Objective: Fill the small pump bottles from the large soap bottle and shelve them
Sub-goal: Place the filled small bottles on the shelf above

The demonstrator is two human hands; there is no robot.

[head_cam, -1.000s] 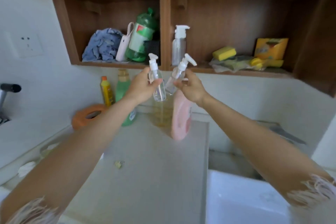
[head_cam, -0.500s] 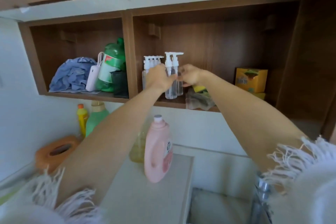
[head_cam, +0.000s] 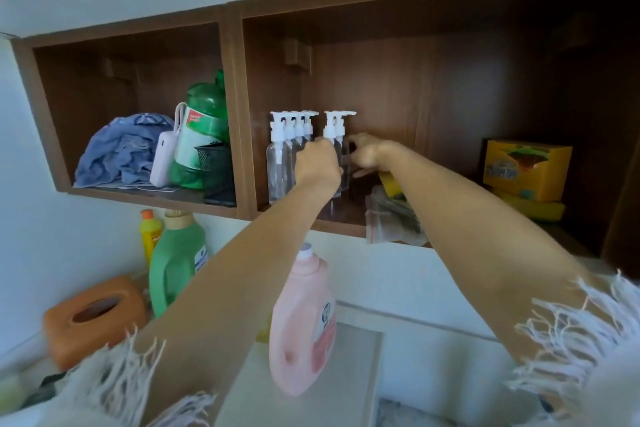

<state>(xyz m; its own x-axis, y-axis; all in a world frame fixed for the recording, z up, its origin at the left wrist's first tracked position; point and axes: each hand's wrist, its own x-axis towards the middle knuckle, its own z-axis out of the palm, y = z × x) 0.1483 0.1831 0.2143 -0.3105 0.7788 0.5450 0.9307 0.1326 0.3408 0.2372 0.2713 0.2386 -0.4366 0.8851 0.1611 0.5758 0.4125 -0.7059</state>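
Bare forearms; white fringed sleeves [head_cam: 571, 350]

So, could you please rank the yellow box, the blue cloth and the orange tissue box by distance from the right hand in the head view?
From the right hand:
1. Yellow box, same compartment, to the right.
2. Blue cloth, left compartment.
3. Orange tissue box, down on the counter, far left.

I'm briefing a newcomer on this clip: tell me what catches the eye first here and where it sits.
Both hands reach into the right shelf compartment: the left hand grips a clear pump bottle, the right hand beside it. A row of matching pump bottles stands just to their left. Below, a pink soap bottle stands on the counter between the arms.
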